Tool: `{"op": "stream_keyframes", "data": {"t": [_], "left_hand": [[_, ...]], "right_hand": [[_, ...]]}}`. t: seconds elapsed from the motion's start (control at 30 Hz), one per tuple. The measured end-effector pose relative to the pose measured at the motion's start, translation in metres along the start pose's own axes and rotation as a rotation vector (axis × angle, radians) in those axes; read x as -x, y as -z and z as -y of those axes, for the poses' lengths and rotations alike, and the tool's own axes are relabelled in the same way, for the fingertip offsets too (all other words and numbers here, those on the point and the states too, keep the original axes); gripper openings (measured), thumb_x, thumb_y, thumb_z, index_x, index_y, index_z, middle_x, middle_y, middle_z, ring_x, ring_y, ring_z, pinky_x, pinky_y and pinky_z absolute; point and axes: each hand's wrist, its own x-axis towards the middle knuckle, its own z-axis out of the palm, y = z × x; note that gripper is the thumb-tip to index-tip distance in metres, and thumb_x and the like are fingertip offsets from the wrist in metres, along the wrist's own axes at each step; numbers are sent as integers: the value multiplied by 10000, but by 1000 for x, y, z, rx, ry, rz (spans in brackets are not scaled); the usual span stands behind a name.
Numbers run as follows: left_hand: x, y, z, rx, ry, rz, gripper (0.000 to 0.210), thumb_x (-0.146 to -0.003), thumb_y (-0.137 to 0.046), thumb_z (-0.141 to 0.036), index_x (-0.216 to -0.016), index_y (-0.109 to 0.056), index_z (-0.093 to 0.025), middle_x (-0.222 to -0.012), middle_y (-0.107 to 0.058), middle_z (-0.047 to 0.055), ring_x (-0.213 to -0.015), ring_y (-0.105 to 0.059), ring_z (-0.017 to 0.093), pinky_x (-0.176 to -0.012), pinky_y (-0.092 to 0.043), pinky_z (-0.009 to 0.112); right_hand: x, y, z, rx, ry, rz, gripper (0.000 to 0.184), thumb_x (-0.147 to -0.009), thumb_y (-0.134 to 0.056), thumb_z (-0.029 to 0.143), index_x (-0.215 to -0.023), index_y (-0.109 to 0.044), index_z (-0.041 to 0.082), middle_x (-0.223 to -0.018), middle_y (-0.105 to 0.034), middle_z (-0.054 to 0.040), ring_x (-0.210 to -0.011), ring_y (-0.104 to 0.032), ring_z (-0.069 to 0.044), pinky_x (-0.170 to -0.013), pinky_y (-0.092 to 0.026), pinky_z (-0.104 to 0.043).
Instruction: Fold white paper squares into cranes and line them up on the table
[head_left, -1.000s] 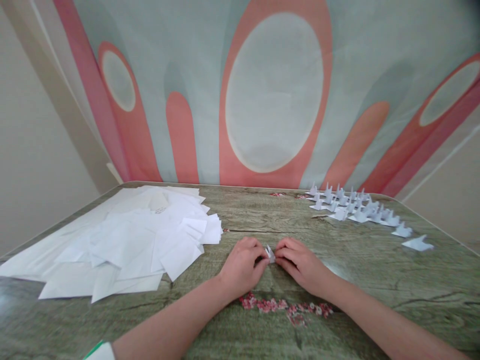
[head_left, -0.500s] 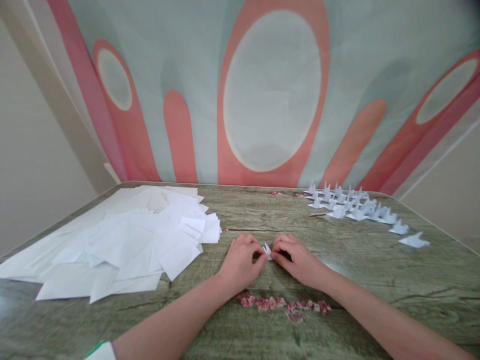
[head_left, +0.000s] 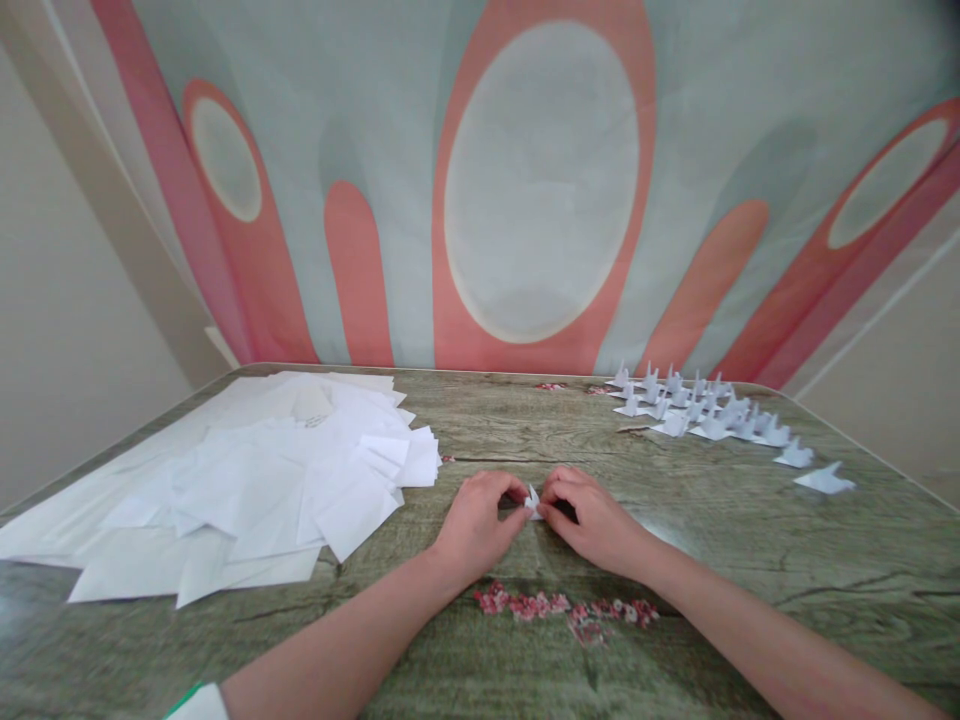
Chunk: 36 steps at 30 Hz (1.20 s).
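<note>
Between my two hands, near the middle of the wooden table (head_left: 480,420), is a small white origami paper crane (head_left: 533,502), partly covered by fingertips. My left hand (head_left: 480,520) is closed with thumb and fingertips at the crane's left side. From the right, my right hand (head_left: 589,512) pinches the other side with thumb and forefinger. A pointed paper tip sticks up between the hands. Finer folds are too small to make out.
A large spread of loose white paper sheets (head_left: 247,490) covers the table's left part. Several folded paper cranes (head_left: 701,405) stand in rows at the back right, with one crane (head_left: 825,480) nearest the right edge. Behind rises a patterned backdrop (head_left: 540,180).
My left thumb and forefinger have shifted slightly at the crane, showing a little more of its upright point. My right hand stays nearly in place. The view has moved very slightly.
</note>
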Motion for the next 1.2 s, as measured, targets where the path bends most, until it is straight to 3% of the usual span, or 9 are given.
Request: {"op": "stream_keyframes", "data": {"t": [1.2], "left_hand": [[2, -2, -2, -211, -3, -2, 149, -774, -597, -275, -904, -561, -211, -922, -544, 25, -947, -474, 209, -807, -372, 347]], "right_hand": [[-1, -3, 2, 66, -9, -15, 72, -786, -527, 163, -718, -539, 184, -769, -534, -25, -728, -501, -160, -676, -387, -297]]}}
